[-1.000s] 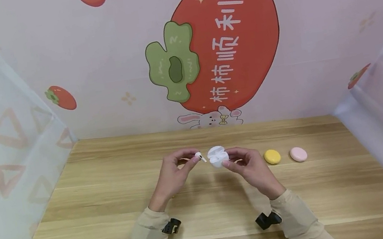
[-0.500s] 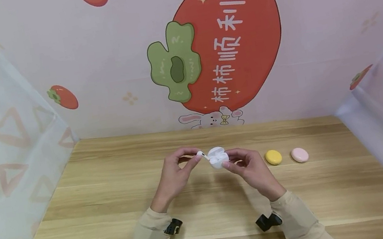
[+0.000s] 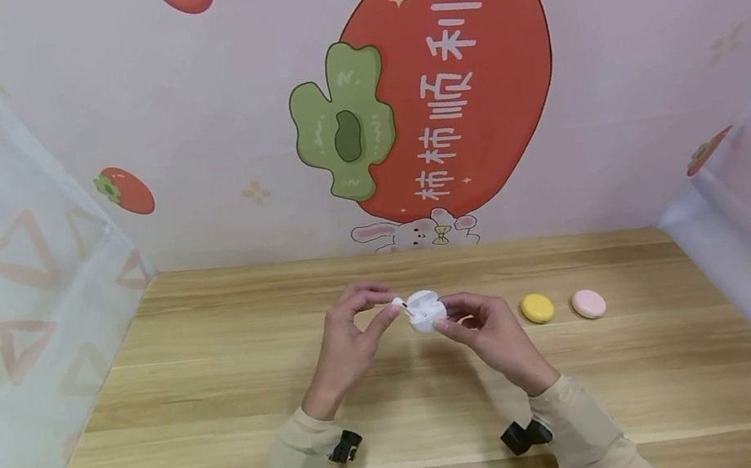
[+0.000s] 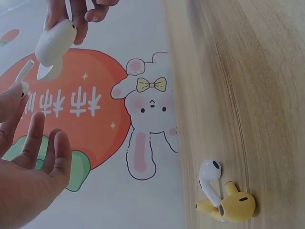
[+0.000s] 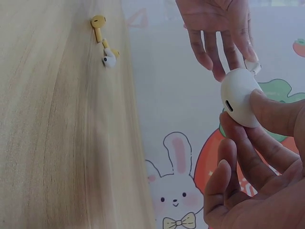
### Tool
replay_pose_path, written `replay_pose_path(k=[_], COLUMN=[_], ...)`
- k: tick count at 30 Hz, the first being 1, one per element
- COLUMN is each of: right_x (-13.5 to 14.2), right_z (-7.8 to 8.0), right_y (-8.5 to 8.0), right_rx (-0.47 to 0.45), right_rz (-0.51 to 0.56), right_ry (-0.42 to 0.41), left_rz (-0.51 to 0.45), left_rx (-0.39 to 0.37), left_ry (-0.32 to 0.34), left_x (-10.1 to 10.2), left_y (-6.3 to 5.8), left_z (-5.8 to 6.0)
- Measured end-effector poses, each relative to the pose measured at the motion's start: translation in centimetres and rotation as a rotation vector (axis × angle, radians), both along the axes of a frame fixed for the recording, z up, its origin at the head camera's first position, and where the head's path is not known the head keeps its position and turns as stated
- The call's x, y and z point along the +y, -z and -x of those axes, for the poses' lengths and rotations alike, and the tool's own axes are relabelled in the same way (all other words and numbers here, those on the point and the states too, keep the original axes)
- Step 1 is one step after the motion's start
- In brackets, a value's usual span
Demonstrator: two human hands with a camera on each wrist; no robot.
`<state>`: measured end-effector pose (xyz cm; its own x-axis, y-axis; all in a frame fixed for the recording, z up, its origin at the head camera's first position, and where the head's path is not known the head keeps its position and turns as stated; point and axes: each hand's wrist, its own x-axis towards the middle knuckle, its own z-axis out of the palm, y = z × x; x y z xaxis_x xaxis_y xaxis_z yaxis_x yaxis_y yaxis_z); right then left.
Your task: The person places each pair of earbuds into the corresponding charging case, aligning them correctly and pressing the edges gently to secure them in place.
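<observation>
A white wireless earbud [image 3: 398, 302] is pinched between the thumb and index finger of my left hand [image 3: 349, 342], its stem pointing at the case. My right hand [image 3: 495, 334] grips a rounded white charging case [image 3: 428, 318] with the lid up, raised over the table. In the head view the stem tip overlaps the case's open side. The left wrist view shows the earbud's stem [image 4: 25, 71] close by the case [image 4: 56, 42]. From the right wrist, the case's back [image 5: 237, 93] with its dark port faces me, hiding the inside.
On the wooden table [image 3: 178, 433] lie another white earbud [image 4: 209, 172] and yellow earbuds [image 4: 238, 207], screened by my left hand in the head view. A yellow round case [image 3: 537, 308] and a pink one [image 3: 588, 303] sit to the right. A patterned backdrop [image 3: 213, 112] stands behind.
My left hand has moved right, bringing the earbud from a small gap away up to the open case. The right hand holds the case in nearly the same place.
</observation>
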<state>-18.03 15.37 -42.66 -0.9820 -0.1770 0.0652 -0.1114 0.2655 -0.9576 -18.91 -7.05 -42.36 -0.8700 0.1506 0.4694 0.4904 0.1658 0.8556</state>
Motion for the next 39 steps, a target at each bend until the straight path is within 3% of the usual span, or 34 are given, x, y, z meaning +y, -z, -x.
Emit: replay_pose_path(k=[27, 39], right_x=[-0.2, -0.3], right_z=[-0.1, -0.1], right_y=[0.2, 0.1], right_rx=[0.032, 0.036], right_rz=[-0.004, -0.015], right_ry=[-0.022, -0.023], left_rz=[0.017, 0.061], left_rx=[0.034, -0.004], left_ry=[-0.050, -0.075], left_x=[1.1, 1.2], left_y=[0.3, 0.1], left_z=[-0.5, -0.7])
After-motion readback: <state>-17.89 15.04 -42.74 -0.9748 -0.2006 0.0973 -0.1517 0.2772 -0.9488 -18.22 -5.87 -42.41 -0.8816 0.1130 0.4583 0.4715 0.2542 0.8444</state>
